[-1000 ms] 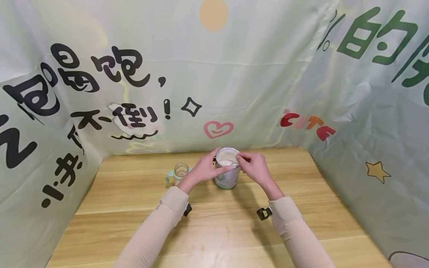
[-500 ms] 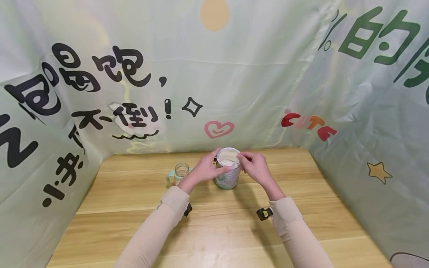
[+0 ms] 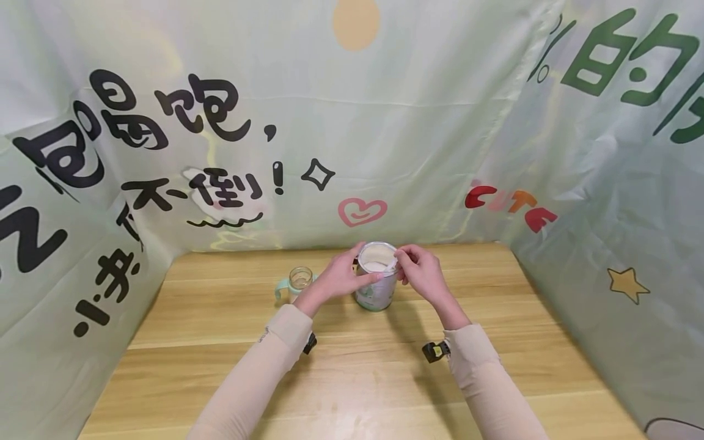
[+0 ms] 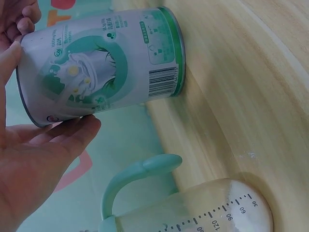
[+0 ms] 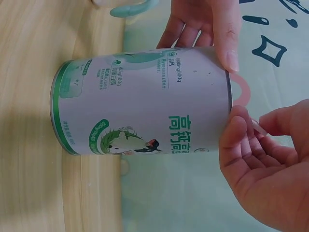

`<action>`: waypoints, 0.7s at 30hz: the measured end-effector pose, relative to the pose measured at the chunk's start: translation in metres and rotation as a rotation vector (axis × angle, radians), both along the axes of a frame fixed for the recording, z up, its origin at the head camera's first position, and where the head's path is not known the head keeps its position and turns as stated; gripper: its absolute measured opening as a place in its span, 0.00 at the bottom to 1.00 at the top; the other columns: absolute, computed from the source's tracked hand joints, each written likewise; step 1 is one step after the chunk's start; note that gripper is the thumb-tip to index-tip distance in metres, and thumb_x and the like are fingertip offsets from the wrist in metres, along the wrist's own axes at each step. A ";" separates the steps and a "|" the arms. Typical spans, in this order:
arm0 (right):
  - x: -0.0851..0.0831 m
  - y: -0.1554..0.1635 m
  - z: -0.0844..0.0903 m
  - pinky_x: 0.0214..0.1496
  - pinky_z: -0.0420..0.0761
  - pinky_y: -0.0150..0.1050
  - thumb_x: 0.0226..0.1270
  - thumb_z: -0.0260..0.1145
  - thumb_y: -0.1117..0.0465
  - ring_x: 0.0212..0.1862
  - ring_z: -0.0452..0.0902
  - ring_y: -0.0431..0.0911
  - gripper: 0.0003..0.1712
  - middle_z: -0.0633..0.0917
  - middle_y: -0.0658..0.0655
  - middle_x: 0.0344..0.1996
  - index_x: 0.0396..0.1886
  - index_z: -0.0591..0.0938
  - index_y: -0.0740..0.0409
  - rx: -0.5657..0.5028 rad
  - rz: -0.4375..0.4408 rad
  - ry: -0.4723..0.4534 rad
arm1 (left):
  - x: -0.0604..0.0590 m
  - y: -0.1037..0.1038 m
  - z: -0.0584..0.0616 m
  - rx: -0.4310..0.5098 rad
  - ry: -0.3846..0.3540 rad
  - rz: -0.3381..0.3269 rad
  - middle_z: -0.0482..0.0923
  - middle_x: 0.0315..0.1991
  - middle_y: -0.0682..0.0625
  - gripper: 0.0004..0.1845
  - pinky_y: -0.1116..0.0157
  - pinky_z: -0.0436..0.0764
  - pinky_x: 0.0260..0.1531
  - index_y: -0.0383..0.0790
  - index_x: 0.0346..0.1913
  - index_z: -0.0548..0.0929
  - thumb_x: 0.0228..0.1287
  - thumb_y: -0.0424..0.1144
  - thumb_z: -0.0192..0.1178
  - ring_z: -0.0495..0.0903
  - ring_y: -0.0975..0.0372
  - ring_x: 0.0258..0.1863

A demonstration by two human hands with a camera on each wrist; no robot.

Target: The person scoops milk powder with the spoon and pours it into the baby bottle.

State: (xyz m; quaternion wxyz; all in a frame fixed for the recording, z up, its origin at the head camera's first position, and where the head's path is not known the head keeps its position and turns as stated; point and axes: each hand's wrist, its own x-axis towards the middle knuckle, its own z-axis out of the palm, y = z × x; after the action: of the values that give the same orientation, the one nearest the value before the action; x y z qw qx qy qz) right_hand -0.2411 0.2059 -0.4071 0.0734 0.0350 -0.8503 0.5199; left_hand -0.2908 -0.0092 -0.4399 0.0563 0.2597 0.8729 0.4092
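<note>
A white and green milk powder can (image 3: 375, 293) stands upright and open-topped on the table, pale powder visible inside. My left hand (image 3: 341, 275) holds it by the upper left side, thumb in front near the rim and fingers behind. At the right of the rim, my right hand (image 3: 422, 272) pinches the thin handle of a white scoop (image 5: 259, 127) between thumb and fingers. The can's wall hides the scoop's bowl in the right wrist view. A baby bottle (image 4: 207, 212) with a mint-green handle stands lidless left of the can, white powder at its bottom.
The wooden table (image 3: 357, 379) ends at the back and sides against printed fabric walls (image 3: 418, 140). Small black wrist cameras (image 3: 436, 351) sit at the cuffs. A few white specks (image 4: 250, 155) lie on the table near the bottle.
My right hand has shifted slightly right and up along the can's rim, with the scoop still pinched. The left hand keeps its hold on the can, and the bottle stays put.
</note>
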 end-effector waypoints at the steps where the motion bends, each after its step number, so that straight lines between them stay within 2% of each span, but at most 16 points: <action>1: 0.000 0.000 0.000 0.35 0.89 0.50 0.84 0.58 0.57 0.29 0.82 0.51 0.18 0.84 0.63 0.31 0.51 0.84 0.69 -0.011 -0.005 -0.003 | 0.000 0.000 0.000 0.000 0.001 0.001 0.73 0.75 0.37 0.57 0.48 0.76 0.72 0.35 0.84 0.53 0.66 0.62 0.70 0.76 0.48 0.72; 4: 0.000 -0.001 0.000 0.32 0.88 0.44 0.82 0.59 0.58 0.29 0.83 0.53 0.17 0.84 0.62 0.31 0.51 0.84 0.70 -0.029 -0.019 -0.002 | 0.001 0.000 0.001 0.001 0.004 0.001 0.73 0.75 0.36 0.57 0.47 0.76 0.72 0.34 0.84 0.54 0.66 0.62 0.70 0.76 0.48 0.72; 9: 0.000 -0.002 0.000 0.27 0.85 0.35 0.80 0.61 0.59 0.26 0.82 0.47 0.16 0.86 0.63 0.31 0.50 0.84 0.71 -0.058 -0.054 0.013 | 0.000 0.000 0.000 0.005 0.003 -0.002 0.73 0.74 0.37 0.57 0.49 0.76 0.72 0.34 0.84 0.53 0.66 0.62 0.70 0.76 0.48 0.72; 13: -0.001 -0.001 0.000 0.27 0.84 0.34 0.78 0.61 0.60 0.24 0.81 0.43 0.14 0.87 0.65 0.32 0.49 0.84 0.69 -0.074 -0.082 0.018 | -0.001 0.000 0.000 0.002 0.001 0.000 0.74 0.74 0.37 0.57 0.49 0.76 0.72 0.35 0.84 0.53 0.66 0.62 0.70 0.77 0.49 0.72; 21: -0.002 0.001 -0.002 0.30 0.88 0.38 0.79 0.60 0.61 0.24 0.82 0.41 0.14 0.88 0.69 0.34 0.49 0.84 0.69 -0.118 -0.110 0.023 | 0.000 0.000 0.001 -0.011 -0.003 -0.002 0.72 0.75 0.36 0.57 0.48 0.76 0.72 0.35 0.84 0.53 0.66 0.63 0.69 0.76 0.48 0.73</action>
State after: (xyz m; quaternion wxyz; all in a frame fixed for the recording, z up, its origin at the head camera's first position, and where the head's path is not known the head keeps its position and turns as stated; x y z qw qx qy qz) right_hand -0.2429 0.2068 -0.4089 0.1134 -0.0101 -0.8180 0.5639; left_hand -0.2911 -0.0095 -0.4392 0.0597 0.2598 0.8747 0.4047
